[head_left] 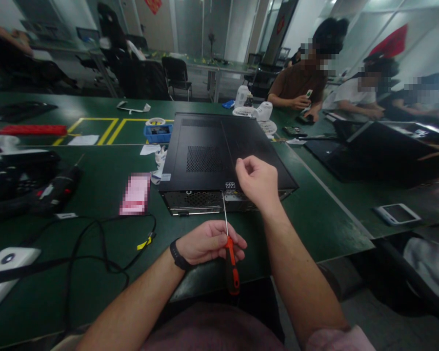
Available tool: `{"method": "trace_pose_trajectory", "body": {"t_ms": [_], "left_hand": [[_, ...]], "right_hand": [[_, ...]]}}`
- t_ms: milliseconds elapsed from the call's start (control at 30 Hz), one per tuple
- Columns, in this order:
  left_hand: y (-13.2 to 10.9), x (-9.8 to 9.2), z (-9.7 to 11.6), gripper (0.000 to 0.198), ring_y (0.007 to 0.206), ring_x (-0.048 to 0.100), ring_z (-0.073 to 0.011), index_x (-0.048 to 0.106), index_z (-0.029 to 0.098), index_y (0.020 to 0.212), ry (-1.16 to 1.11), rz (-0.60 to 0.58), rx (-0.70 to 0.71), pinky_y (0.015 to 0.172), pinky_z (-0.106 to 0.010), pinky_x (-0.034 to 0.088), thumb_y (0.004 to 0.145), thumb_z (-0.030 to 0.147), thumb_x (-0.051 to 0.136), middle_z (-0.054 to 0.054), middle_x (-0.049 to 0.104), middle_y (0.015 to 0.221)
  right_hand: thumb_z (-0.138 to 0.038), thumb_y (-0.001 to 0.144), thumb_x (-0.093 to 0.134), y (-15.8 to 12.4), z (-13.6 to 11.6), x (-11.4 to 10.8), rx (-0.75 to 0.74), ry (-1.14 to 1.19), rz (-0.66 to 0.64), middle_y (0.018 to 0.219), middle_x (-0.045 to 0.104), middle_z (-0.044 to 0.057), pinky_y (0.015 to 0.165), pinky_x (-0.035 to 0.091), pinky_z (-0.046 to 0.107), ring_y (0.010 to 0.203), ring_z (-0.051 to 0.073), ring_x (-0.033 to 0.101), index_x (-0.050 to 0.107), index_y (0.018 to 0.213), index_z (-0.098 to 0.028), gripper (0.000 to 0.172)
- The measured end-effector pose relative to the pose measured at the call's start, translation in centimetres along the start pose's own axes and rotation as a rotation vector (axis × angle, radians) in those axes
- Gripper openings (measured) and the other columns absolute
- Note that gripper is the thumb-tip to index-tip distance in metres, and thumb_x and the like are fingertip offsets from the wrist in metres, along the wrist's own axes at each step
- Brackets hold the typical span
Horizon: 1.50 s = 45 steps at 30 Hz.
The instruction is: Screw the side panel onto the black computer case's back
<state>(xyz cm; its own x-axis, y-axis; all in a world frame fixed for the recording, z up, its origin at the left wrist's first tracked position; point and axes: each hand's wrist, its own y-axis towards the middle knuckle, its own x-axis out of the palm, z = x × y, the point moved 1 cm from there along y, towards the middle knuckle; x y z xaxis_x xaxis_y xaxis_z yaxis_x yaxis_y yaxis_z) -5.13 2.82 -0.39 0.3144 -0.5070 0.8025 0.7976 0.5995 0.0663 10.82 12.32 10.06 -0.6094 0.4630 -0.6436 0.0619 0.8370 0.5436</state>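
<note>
A black desktop computer case (pixel 237 146) lies flat on the green table, its rear panel (pixel 201 199) facing me. My left hand (pixel 210 241), with a dark wristband below it, grips a red and black screwdriver (pixel 231 265) near the top of the handle. The thin metal shaft points away from me, and its tip meets the upper edge of the rear panel. Over the case's near right part is my right hand (pixel 258 180), its fingers curled and thumb against forefinger. Whatever it may pinch is too small or hidden to make out.
Left of the case are a blue bin (pixel 157 134), a pink card (pixel 135 194) and looping black cables (pixel 102 243). A power drill (pixel 60 187) lies farther left. White fans (pixel 263 112) stand behind the case. A phone (pixel 398 213) lies right; co-workers sit beyond.
</note>
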Motion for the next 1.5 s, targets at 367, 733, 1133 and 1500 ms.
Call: {"method": "trace_pose_trajectory", "body": {"t_ms": [367,733,1133,1500], "left_hand": [[-0.4,0.5,-0.2,0.034,0.081,0.08,-0.0221,0.062,0.014,0.099,-0.003,-0.014,0.016,0.076,-0.034,0.065,0.086,0.039,0.082,-0.005,0.074,0.084],[-1.0,0.5,-0.5,0.03,0.074,0.077,-0.0188,0.062,0.014,0.098,-0.006,0.047,0.067,0.074,-0.033,0.065,0.088,0.036,0.08,-0.003,0.072,0.082],[-1.0,0.4,-0.6,0.03,0.075,0.078,-0.0192,0.062,0.014,0.098,-0.018,0.041,0.059,0.073,-0.031,0.064,0.088,0.036,0.08,-0.004,0.073,0.082],[-1.4,-0.1,-1.3,0.032,0.075,0.078,-0.02,0.062,0.015,0.097,0.048,0.064,0.006,0.072,-0.032,0.063,0.087,0.04,0.08,-0.005,0.073,0.082]], "right_hand": [[-0.041,0.093,0.058,-0.4,0.3,0.0,-0.126,-0.001,-0.004,0.074,0.066,0.001,0.069,0.04,0.031,0.07,0.016,0.056,0.062,0.074,-0.023,0.027],[-0.054,0.085,0.073,-0.6,0.6,-1.4,-0.317,0.057,-0.232,0.094,0.07,0.004,0.081,0.047,0.034,0.088,0.021,0.061,0.07,0.101,-0.022,0.036],[-0.055,0.079,0.082,-0.7,0.6,-1.8,-0.383,0.023,-0.328,0.104,0.071,0.005,0.089,0.047,0.037,0.1,0.025,0.062,0.072,0.103,-0.023,0.041],[-0.052,0.08,0.08,-0.7,0.7,-1.7,-0.377,0.022,-0.325,0.103,0.07,0.005,0.089,0.047,0.038,0.1,0.025,0.061,0.072,0.098,-0.024,0.034]]}}
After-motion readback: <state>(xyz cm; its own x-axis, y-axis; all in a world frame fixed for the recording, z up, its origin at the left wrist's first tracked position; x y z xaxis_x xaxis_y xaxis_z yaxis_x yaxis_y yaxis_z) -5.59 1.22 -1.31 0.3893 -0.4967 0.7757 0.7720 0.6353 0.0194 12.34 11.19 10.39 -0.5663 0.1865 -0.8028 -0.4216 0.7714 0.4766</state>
